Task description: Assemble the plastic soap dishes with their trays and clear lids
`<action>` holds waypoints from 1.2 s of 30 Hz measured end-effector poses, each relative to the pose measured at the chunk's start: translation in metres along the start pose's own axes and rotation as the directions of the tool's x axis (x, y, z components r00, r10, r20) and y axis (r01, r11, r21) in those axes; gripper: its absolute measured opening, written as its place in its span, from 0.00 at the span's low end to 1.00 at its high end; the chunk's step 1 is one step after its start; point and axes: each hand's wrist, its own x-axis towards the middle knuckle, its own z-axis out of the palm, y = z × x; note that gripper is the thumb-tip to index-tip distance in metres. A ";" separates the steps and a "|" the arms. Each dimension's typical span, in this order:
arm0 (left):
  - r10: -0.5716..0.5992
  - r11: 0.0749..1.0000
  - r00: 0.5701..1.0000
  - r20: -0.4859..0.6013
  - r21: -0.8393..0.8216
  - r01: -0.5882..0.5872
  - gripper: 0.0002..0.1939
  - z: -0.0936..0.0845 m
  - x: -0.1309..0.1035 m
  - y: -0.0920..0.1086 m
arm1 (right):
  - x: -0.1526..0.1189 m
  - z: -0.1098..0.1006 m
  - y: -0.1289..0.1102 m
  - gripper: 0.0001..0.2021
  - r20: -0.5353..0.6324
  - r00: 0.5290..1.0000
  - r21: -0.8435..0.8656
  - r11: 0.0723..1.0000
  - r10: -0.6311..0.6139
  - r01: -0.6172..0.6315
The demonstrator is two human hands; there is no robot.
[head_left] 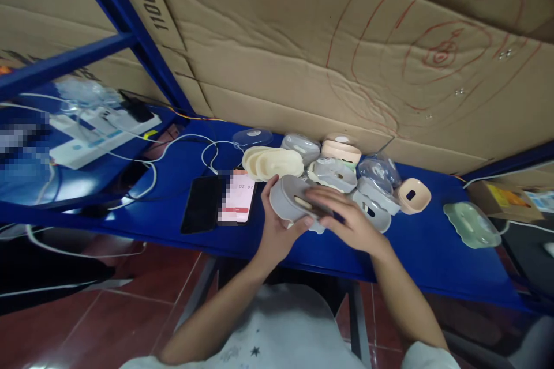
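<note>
My left hand [279, 233] is wrapped round the left end of a grey oval soap dish [288, 193] with a slot in its face. The dish is tilted above the front part of the blue table. My right hand [352, 216] grips its right end, fingers across the top and thumb at the lower edge; those fingers are slightly blurred. A pale scalloped edge shows beneath the dish, partly hidden by my hands. Just behind lie cream oval trays [281, 164]. Beside my right hand rests another grey slotted piece [376, 216].
Peach dishes [414, 196], clear lids [381, 170] and other grey parts crowd the back of the blue table [411, 253]. A lit phone [237, 199] and a dark one [199, 204] lie left. A green dish [471, 225] sits right. Cables and a power strip [104, 132] occupy the far left.
</note>
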 end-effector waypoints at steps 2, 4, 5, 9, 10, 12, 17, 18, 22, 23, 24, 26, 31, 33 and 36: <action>0.033 0.999 0.999 0.032 0.004 -0.033 0.56 0.003 0.005 -0.001 | -0.004 0.003 -0.018 0.22 0.026 0.999 0.041 0.999 -0.033 0.032; 0.064 0.998 0.997 0.041 0.020 -0.064 0.58 0.003 0.009 -0.001 | -0.005 0.004 -0.027 0.22 -0.013 0.999 -0.018 0.999 -0.030 0.030; 0.075 0.997 0.996 0.038 0.029 -0.076 0.58 0.002 0.010 -0.001 | -0.004 0.004 -0.028 0.22 -0.026 0.999 -0.040 0.999 -0.033 0.032; 0.096 0.992 0.995 -0.022 0.081 -0.094 0.53 -0.006 0.010 -0.002 | 0.005 -0.003 -0.017 0.14 -0.158 0.987 -0.048 0.999 0.002 -0.010; 0.093 0.992 0.995 -0.042 0.092 -0.089 0.52 -0.008 0.010 -0.002 | 0.009 -0.007 -0.011 0.14 -0.192 0.981 -0.084 0.996 0.022 -0.039; 0.081 0.993 0.993 -0.080 0.096 -0.074 0.52 -0.012 0.010 -0.001 | 0.019 -0.017 0.007 0.15 -0.208 0.976 -0.225 0.968 0.064 -0.112; 0.106 0.992 0.984 -0.146 0.090 -0.093 0.52 -0.019 0.013 0.004 | 0.039 -0.034 0.045 0.18 -0.149 0.973 -0.487 0.843 0.177 -0.228; 0.111 0.991 0.982 -0.155 0.095 -0.097 0.52 -0.020 0.013 0.004 | 0.039 -0.033 0.045 0.19 -0.159 0.972 -0.485 0.844 0.176 -0.232; 0.078 0.994 0.989 -0.125 0.084 -0.068 0.50 -0.016 0.014 0.003 | 0.029 -0.017 0.010 0.28 -0.024 1.000 -0.274 0.962 -0.005 -0.002; 0.076 0.995 0.992 -0.097 0.067 -0.070 0.50 -0.014 0.015 0.003 | 0.026 -0.012 -0.001 0.29 0.018 0.998 -0.206 0.977 -0.059 0.062; 0.082 0.996 0.994 -0.066 0.046 -0.079 0.49 -0.011 0.017 0.003 | 0.023 -0.008 -0.011 0.29 0.039 0.995 -0.163 0.982 -0.091 0.096; 0.107 0.994 0.994 0.000 0.014 -0.107 0.47 -0.005 0.020 0.004 | 0.017 -0.003 -0.025 0.22 0.016 0.996 -0.139 0.986 -0.092 0.094; 0.118 0.993 0.984 0.136 -0.009 -0.118 0.44 -0.001 0.024 0.007 | 0.006 -0.030 -0.010 0.14 -0.089 0.996 -0.191 0.981 -0.027 0.009; 0.116 0.993 0.983 0.145 0.007 -0.118 0.42 -0.005 0.021 0.007 | 0.003 -0.048 0.014 0.14 -0.190 0.980 -0.294 0.949 0.061 -0.116; 0.125 0.989 0.986 0.109 0.063 -0.133 0.33 -0.011 0.014 0.007 | 0.002 -0.070 0.059 0.16 -0.269 0.946 -0.330 0.905 0.181 -0.267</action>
